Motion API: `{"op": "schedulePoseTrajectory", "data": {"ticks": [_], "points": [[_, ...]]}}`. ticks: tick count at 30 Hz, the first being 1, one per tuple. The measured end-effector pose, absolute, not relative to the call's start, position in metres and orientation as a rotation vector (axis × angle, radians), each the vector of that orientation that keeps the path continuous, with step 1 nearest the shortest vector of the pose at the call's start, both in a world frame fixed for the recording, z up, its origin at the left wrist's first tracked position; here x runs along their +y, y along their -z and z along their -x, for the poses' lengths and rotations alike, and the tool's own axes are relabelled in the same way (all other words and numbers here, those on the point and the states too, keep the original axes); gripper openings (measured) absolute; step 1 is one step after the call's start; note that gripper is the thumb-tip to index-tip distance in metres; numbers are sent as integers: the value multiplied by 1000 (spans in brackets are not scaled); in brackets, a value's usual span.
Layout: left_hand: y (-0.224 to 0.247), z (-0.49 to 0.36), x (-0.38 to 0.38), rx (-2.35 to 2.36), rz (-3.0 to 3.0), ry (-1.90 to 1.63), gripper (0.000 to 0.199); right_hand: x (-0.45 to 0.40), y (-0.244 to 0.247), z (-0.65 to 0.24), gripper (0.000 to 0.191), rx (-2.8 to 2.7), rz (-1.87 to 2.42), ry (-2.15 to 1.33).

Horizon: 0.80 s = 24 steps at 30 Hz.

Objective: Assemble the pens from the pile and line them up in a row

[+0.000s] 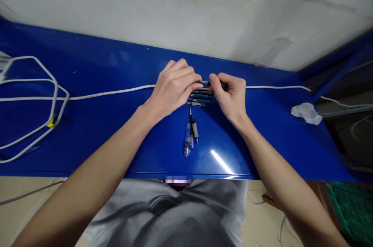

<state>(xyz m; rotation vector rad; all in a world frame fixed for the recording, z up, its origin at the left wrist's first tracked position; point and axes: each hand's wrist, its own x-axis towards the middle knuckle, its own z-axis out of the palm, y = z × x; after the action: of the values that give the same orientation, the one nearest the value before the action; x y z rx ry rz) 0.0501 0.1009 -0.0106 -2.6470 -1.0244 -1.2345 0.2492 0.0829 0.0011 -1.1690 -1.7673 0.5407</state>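
Observation:
Between my two hands is a dark pen (205,83), lying roughly level. My left hand (177,85) pinches its left end between thumb and fingers. The fingers of my right hand (230,93) are curled round its right end. Just below them several pens (204,98) lie side by side on the blue table, partly covered by my left hand. Nearer to me rest loose pen parts: a clear barrel (187,140), a grey-gripped barrel piece (195,129) and a thin dark refill with a pale tip (190,112).
The blue table (101,130) meets a pale wall (131,9) at the back. A white cable (116,92) runs across behind my hands, with loops at the left and a yellow tie (51,123). Crumpled translucent plastic (307,113) lies at the right.

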Motion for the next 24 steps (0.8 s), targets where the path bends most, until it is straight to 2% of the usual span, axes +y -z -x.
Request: {"op": "schedulePoseTrajectory", "data": {"ticks": [14,24], "points": [[12,-50,102,-1007,2631,1252,57,82,-2,-249,54,-1775,1174,-533],[12,-49,102,-996,2635,1259,52,82,-1,-249,53,-1777,1169,-531]]}}
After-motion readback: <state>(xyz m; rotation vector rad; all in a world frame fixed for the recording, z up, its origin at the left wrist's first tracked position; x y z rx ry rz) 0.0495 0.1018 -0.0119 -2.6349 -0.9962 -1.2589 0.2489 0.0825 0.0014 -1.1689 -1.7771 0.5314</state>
